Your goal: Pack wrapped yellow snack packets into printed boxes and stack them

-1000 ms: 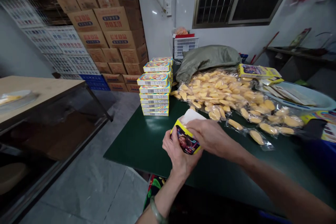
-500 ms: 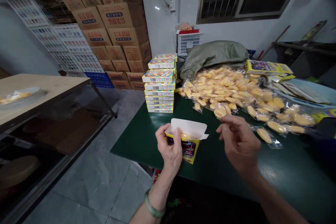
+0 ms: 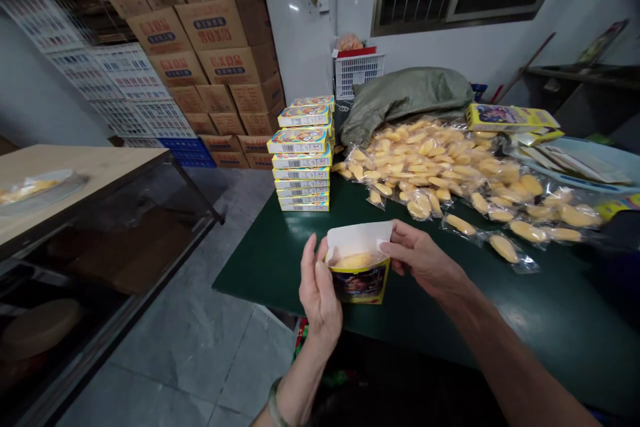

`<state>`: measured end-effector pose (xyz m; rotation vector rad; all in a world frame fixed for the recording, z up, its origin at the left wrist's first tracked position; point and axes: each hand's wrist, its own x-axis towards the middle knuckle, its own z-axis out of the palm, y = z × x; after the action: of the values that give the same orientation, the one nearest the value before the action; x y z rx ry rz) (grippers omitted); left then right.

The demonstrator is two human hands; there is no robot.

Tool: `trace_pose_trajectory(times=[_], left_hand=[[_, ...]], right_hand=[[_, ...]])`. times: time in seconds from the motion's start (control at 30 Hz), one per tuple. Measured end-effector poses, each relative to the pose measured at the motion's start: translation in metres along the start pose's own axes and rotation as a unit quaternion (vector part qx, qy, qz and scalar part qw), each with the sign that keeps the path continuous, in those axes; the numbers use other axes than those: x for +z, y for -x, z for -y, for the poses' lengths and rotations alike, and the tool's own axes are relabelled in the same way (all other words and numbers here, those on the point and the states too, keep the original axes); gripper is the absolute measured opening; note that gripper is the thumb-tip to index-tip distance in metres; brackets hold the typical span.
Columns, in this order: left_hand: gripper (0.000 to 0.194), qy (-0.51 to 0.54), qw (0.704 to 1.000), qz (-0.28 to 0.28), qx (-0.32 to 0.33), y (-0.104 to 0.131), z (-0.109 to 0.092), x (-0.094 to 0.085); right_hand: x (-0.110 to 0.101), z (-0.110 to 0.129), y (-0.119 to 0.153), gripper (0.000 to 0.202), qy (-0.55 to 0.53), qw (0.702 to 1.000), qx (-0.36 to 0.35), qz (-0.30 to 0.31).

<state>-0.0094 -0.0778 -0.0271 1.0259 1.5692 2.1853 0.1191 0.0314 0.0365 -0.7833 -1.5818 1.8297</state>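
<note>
— Cardboard first, the biggest mass: brown cartons point(image 3: 210, 60) stacked high against the back wall, white crates point(image 3: 120, 90) beside them. What sits in front?

— A dark green table point(image 3: 280, 267), smooth and matte. On it lies a heap of clear crinkly packets point(image 3: 440, 170), each with a yellow oblong piece inside, spilling from an olive woven sack point(image 3: 405, 97). At the table's left end stands a stack of flat yellow boxes point(image 3: 303, 160), printed lids up, barcodes on the edges.

— And the hands?

— Both are on one small box point(image 3: 360, 267), held above the near edge of the table. It stands upright, yellow-rimmed with a dark printed front, its white top flap raised — inside, a yellow packet shows at the mouth.

— How is it gripped?

— The left hand point(image 3: 320, 293) is closed around the box's left side, thumb on the near face, fingers reaching up along the edge. The right hand point(image 3: 425, 260) pinches the right corner of the white flap between thumb and fingertips; the rest of that hand is loosely curled and carries nothing else.

— So the box lies between the two?

— Yes — the left hand bears it from the side and below, the right touches only its top right corner. A green bangle point(image 3: 275, 403) circles the left wrist.
</note>
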Motion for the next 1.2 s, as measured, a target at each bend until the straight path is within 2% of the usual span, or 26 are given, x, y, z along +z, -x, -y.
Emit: trace_pose_trajectory(times=[0.07,0.13,0.23,0.3,0.4,0.47,0.57,0.67,0.8,1.03,1.2], left_hand=[[0.046,0.068,0.996,0.014,-0.058,-0.011,-0.002,-0.001],[0.045,0.117,0.985,0.06,-0.111,-0.025,-0.009,-0.002],[0.024,0.163,0.969,0.119,-0.145,-0.039,-0.019,-0.003],[0.013,0.161,0.974,0.117,-0.107,-0.041,-0.02,-0.001],[0.009,0.136,0.988,0.075,-0.022,-0.036,-0.015,0.002],[0.008,0.136,0.989,0.051,0.008,-0.031,-0.011,0.005],[0.011,0.155,0.987,0.042,0.001,-0.027,-0.01,0.005],[0.018,0.178,0.982,0.058,-0.005,-0.027,-0.011,0.003],[0.013,0.153,0.984,0.091,0.011,-0.03,-0.008,0.001],[0.012,0.118,0.988,0.097,0.035,-0.032,-0.004,0.004],[0.007,0.149,0.982,0.114,0.02,-0.031,-0.004,0.0]], right_hand=[[0.001,0.0,0.0,0.031,0.015,1.0,-0.022,0.0],[0.003,-0.006,-0.001,0.024,0.022,0.998,-0.055,-0.011],[0.004,-0.019,-0.001,0.011,0.014,0.99,-0.131,-0.048],[0.003,-0.026,0.002,0.007,0.015,0.983,-0.175,-0.053],[-0.004,-0.028,0.009,0.014,0.069,0.976,-0.208,-0.012],[-0.009,-0.025,0.014,0.021,0.129,0.964,-0.231,0.021],[-0.013,-0.022,0.019,0.023,0.192,0.944,-0.267,0.034],[-0.012,-0.024,0.018,0.017,0.21,0.937,-0.278,0.007],[-0.007,-0.025,0.018,0.014,0.247,0.928,-0.279,-0.018],[0.006,-0.014,0.022,0.011,0.334,0.878,-0.335,-0.074],[0.015,-0.01,0.026,0.009,0.348,0.87,-0.339,-0.087]])
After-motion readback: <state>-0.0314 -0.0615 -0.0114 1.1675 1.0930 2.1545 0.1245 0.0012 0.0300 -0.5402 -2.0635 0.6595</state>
